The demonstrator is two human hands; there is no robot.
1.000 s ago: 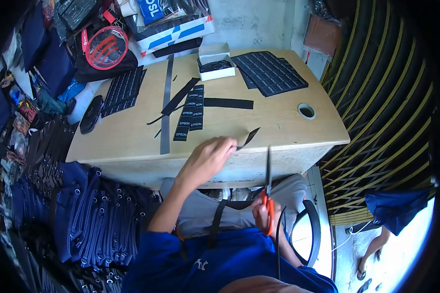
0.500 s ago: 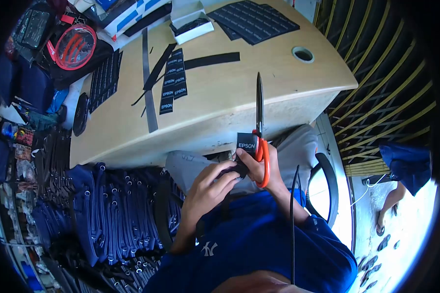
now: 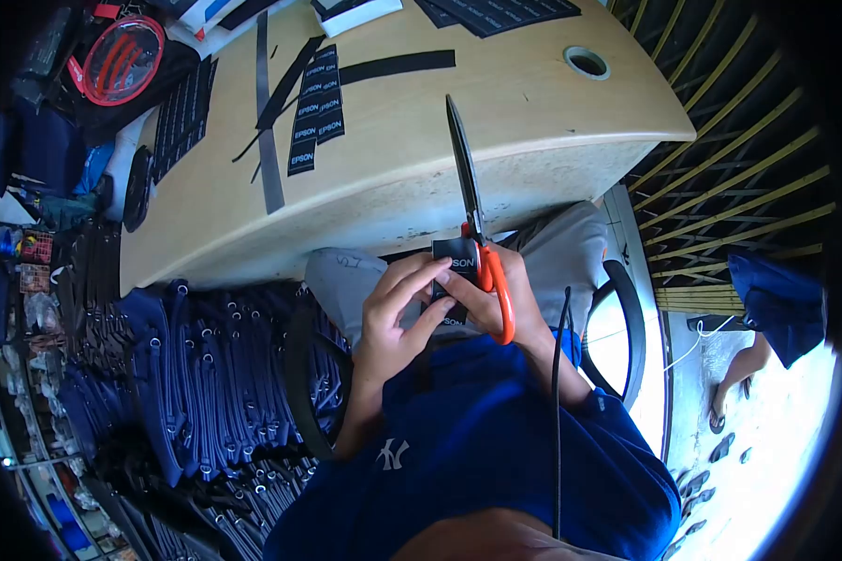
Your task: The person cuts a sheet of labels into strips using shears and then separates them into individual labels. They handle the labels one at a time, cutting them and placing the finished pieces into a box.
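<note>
My right hand [image 3: 522, 304] is wrapped round orange-handled scissors [image 3: 466, 178], whose blades point away over the desk edge and look closed. Its thumb also presses a black EPSON label strip [image 3: 453, 249] near the scissors' pivot. The fingers of my left hand [image 3: 390, 313] pinch the same strip from the other side and partly cover its lettering. On the desk ahead, more EPSON label strips [image 3: 316, 107] lie side by side, crossed at the back by a plain black strap [image 3: 398, 64].
The wooden desk [image 3: 393, 131] has a round cable hole [image 3: 587, 63]. Printed label sheets [image 3: 505, 11] and a white box [image 3: 360, 17] stand at the back. Dark blue lanyards [image 3: 210, 383] hang at left. A folding gate [image 3: 730, 178] and another person's leg [image 3: 741, 374] are at right.
The view has shifted, so the desk sits higher. The scissors have tilted left. My left fingers have moved up onto the label strip's upper part, covering some of its lettering.
</note>
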